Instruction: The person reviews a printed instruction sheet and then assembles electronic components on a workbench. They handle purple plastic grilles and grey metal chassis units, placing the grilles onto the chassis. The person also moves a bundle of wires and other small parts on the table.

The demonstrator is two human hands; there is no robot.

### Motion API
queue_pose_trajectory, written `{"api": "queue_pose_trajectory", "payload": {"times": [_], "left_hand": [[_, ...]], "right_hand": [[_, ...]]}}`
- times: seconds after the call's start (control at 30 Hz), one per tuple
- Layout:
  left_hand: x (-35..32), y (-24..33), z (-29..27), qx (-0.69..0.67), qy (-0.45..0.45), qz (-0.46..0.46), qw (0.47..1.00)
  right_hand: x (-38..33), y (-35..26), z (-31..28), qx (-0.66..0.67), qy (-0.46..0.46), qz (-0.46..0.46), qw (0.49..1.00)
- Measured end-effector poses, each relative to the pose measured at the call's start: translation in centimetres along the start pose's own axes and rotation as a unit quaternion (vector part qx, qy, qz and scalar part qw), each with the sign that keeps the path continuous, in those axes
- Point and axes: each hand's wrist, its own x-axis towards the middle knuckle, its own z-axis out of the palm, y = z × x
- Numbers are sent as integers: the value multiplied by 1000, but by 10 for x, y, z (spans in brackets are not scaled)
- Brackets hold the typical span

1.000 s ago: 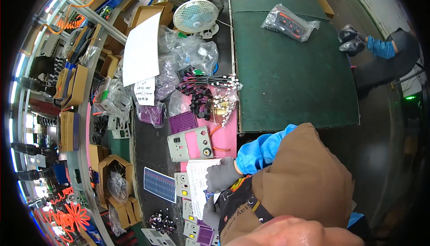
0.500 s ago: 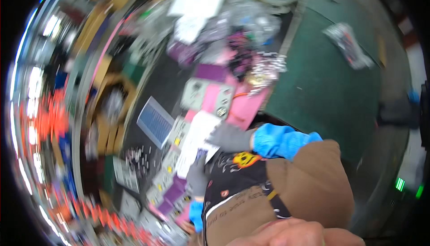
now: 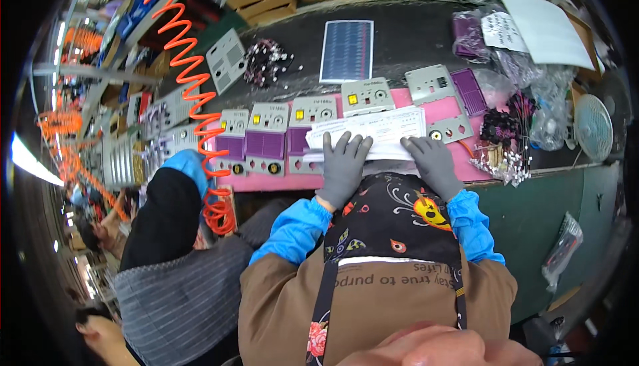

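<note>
A stack of white printed sheets (image 3: 389, 123) stands tilted at the bench's front edge, close to my body. My left hand (image 3: 345, 166), in a grey glove, grips its near left side, with the fingers lying over the paper. At the right side my right hand (image 3: 434, 166), gloved alike, holds it too; both thumbs are hard to make out. Behind the stack is a grey panel with a yellow switch (image 3: 366, 97), partly covered by the paper. Further right lies another grey panel (image 3: 426, 85) beside a purple grille (image 3: 468, 91).
Several grey-and-purple panels (image 3: 267, 141) line the pink mat (image 3: 293, 181). A blue printed sheet (image 3: 347, 51) lies behind. Wire bundles (image 3: 499, 126) and a small fan (image 3: 594, 128) are at right. A co-worker (image 3: 186, 253) sits left, near an orange coiled hose (image 3: 190, 73).
My view has turned and steadied, so the bench now runs across the picture. Both hands have stayed at the paper stack and now hold its two sides.
</note>
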Motion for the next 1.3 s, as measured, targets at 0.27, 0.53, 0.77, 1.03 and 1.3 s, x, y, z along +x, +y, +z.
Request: {"api": "queue_pose_trajectory", "payload": {"times": [0.27,0.53,0.77,1.03,1.3], "left_hand": [[-7,2,16,31,38,-71,996],[-13,0,20,24,61,-77,995],[-14,0,23,25,52,-81,995],[-15,-1,23,34,42,-84,995],[-26,0,19,5,-49,-78,996]], "right_hand": [[8,18,22,-105,58,-60,991],[5,11,11,-97,100,-65,988],[6,9,14,-115,99,-39,988],[2,11,18,-102,118,-17,988],[-11,19,23,-41,56,-35,997]]}}
